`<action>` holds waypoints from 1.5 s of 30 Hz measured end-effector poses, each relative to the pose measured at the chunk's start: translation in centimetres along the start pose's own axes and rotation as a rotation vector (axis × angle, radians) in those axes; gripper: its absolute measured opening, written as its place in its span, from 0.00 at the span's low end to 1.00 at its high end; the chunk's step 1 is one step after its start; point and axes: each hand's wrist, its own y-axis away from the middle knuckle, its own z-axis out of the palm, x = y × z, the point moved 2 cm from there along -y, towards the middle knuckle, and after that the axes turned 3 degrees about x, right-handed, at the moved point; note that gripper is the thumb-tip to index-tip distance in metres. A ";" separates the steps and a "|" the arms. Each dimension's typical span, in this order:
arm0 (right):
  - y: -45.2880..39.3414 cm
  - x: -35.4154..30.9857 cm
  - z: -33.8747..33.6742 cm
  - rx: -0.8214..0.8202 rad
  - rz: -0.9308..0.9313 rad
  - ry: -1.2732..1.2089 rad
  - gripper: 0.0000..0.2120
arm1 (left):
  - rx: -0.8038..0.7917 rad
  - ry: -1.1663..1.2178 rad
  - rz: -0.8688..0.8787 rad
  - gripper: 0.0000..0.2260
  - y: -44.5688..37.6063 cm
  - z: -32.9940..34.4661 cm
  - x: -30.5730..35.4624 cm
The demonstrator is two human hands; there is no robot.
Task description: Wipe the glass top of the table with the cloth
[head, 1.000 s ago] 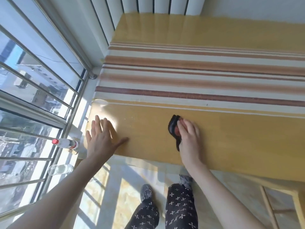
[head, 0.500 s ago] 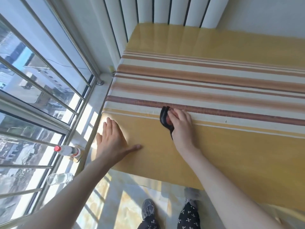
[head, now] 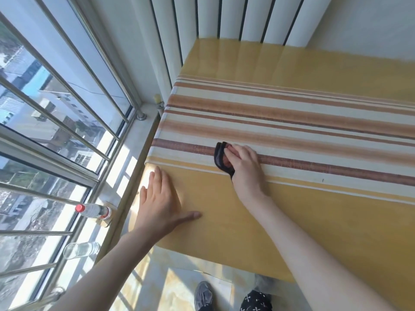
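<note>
Bottles (head: 93, 211) on sill at far left, clear of work. Left hand (head: 160, 204) flat, fingers spread, bracing on glass top (head: 292, 221) near corner. Right hand (head: 244, 169) presses dark cloth (head: 219, 157) onto striped band. Risk: bunched cloth smearing, missed left edge. Cloth mostly hidden under fingers; table's right end cut off.

Layout: both hands on table top, window and sill to the left.

Flat left hand (head: 160, 202) lies on the glossy glass-topped table (head: 303, 221) near its near-left corner. Right hand (head: 246, 168) sits farther in and to the right, on top of the bunched dark cloth (head: 219, 157), which touches the glass. Left of the table, on the stone window sill (head: 125, 173): a capped clear plastic bottle (head: 93, 211) lying down, and nearer, a clear glass jar (head: 80, 250). Ribbed radiator (head: 224, 19) stands behind the table.
</note>
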 end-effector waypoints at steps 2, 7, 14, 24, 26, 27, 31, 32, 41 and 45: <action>1.1 -1.3 0.7 0.003 -0.051 -0.019 0.27 | -0.005 0.005 0.024 0.61 -0.6 -0.1 0.4; 2.2 -0.9 0.4 -0.057 -0.278 0.006 0.29 | -0.020 0.002 0.069 0.60 -2.5 -0.3 2.5; -3.4 3.7 -1.7 -0.113 -0.299 0.094 0.27 | 0.004 -0.016 0.091 0.59 -6.8 -1.0 5.9; -13.2 11.1 -4.1 -0.103 -0.146 0.111 0.30 | -0.019 -0.008 0.023 0.59 -13.6 -1.4 10.5; -13.9 11.4 -4.2 -0.085 -0.106 0.102 0.28 | -0.024 -0.008 0.009 0.59 -14.6 -1.4 11.2; -13.6 11.1 -4.1 -0.091 -0.145 0.095 0.27 | -0.024 -0.004 0.008 0.58 -15.1 -1.4 11.6; -10.4 10.7 -4.1 -0.215 -0.531 0.108 0.26 | -0.020 -0.006 0.065 0.58 -17.3 -1.4 13.1; -10.7 11.2 -4.3 -0.232 -0.597 0.110 0.26 | -0.023 -0.016 0.084 0.58 -17.8 -1.3 13.4; -18.2 15.5 -4.7 -0.214 -0.565 0.119 0.26 | 0.041 0.006 0.090 0.49 -22.8 -1.6 16.2; -21.1 17.3 -5.0 -0.148 -0.434 0.101 0.28 | 0.027 -0.049 0.047 0.51 -24.7 -1.6 17.2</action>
